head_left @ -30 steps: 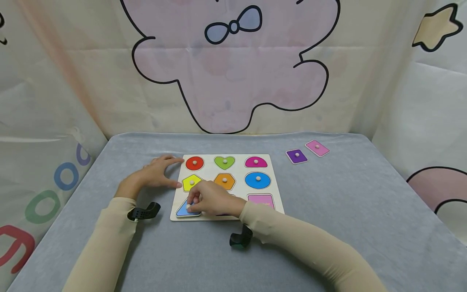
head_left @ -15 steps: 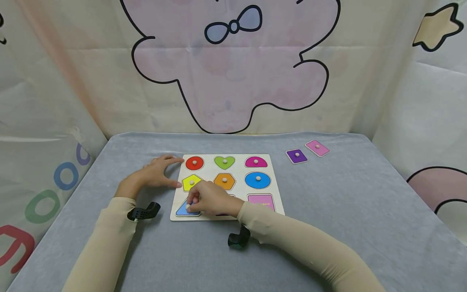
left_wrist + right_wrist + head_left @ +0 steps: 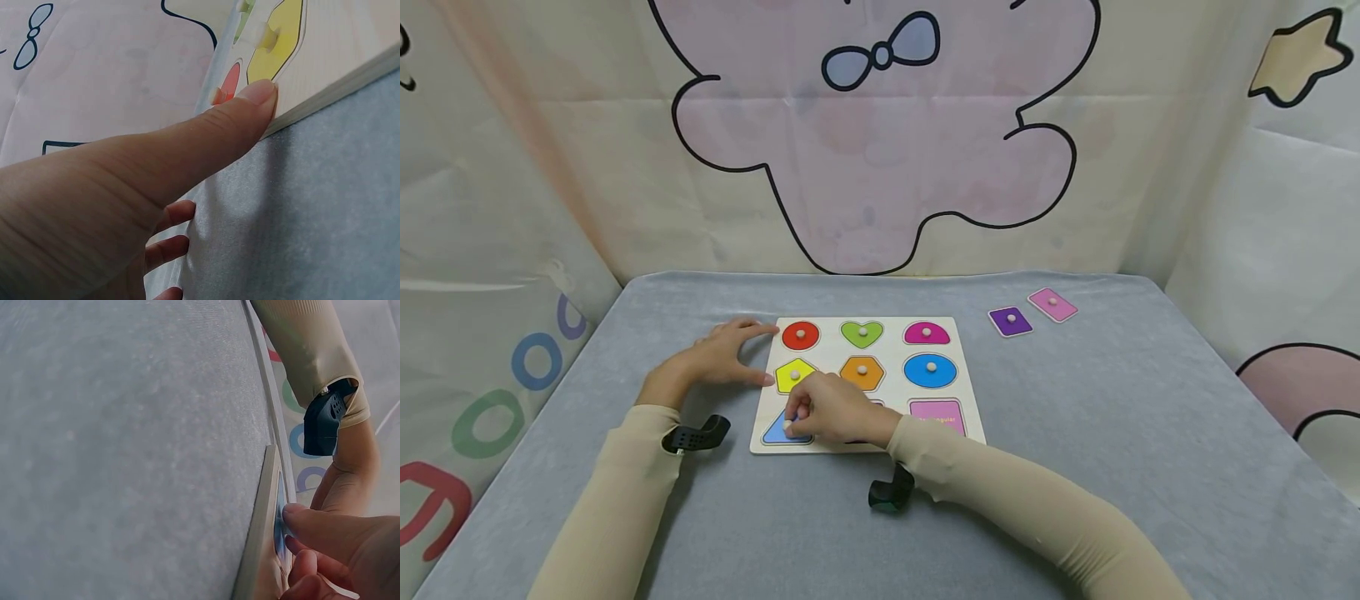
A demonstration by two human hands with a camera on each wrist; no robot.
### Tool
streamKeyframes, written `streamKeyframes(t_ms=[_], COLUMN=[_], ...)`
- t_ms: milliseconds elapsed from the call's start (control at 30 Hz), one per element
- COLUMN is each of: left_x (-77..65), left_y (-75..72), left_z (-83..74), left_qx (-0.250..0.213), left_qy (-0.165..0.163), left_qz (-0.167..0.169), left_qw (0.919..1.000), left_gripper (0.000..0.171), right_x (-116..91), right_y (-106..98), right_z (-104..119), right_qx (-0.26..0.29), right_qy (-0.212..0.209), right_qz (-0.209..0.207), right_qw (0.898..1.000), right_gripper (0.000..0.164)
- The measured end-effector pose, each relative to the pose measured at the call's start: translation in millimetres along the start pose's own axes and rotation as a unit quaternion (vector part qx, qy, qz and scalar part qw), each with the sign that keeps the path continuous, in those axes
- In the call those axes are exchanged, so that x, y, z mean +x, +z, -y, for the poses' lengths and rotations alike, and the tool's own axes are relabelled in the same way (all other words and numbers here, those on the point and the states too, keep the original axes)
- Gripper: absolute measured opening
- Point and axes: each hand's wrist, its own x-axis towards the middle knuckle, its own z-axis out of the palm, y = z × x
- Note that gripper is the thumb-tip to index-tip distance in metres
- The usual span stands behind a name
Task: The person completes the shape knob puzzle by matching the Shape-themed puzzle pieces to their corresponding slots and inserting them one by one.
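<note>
A white wooden peg puzzle board (image 3: pixel 893 346) lies on the cloth. In its lower left corner is a blue triangle piece (image 3: pixel 774 433), sitting level in its outline. My right hand (image 3: pixel 842 408) pinches the triangle's small white knob between thumb and fingers, and covers the bottom middle of the board. My left hand (image 3: pixel 722 354) is at the board's left edge, fingers spread: the index fingertip is by the red circle (image 3: pixel 793 336), the thumb beside the yellow pentagon (image 3: pixel 787 372). Up close, the left wrist view has the thumb (image 3: pixel 206 137) pressed against the board's side.
Right of the board lie a purple diamond-like piece (image 3: pixel 1003 325) and a pink rectangle piece (image 3: pixel 1060 308), both knobbed. A pink rectangular recess (image 3: pixel 934 408) with printed lettering has no knob. Orange hexagon (image 3: pixel 868 379), blue oval (image 3: pixel 921 379), green heart (image 3: pixel 857 340) and magenta half circle (image 3: pixel 936 337) are seated.
The blue triangle has settled slightly lower into its outline, its raised lower edge no longer showing. The right wrist has shifted a little left. My left hand stays put.
</note>
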Motion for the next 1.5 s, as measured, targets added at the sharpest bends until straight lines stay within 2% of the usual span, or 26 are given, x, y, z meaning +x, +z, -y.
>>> streamKeyframes(t_ms=[400, 867, 1067, 1500], left_x=[1.6, -1.4, -0.4, -0.7], left_y=[-0.4, -1.2, 0.6, 0.9], left_z=[-0.3, 0.5, 0.5, -2.7], left_qx=[0.000, 0.006, 0.004, 0.007], left_qy=[0.002, 0.010, 0.002, -0.013], left_qz=[0.002, 0.001, 0.000, 0.005], left_qw=[1.0000, 0.9999, 1.0000, 0.9999], left_gripper=[0.089, 0.090, 0.090, 0.094], right_x=[0, -4, -9, -25], right_y=[-1, -9, -15, -38], right_z=[-1, -1, -3, -21], right_qx=[0.002, 0.059, 0.069, 0.066], right_qy=[-0.001, -0.009, -0.040, -0.050], right_qz=[-0.001, 0.017, 0.002, -0.043], right_qw=[1.000, 0.998, 0.997, 0.996], right_gripper=[0.009, 0.011, 0.017, 0.020])
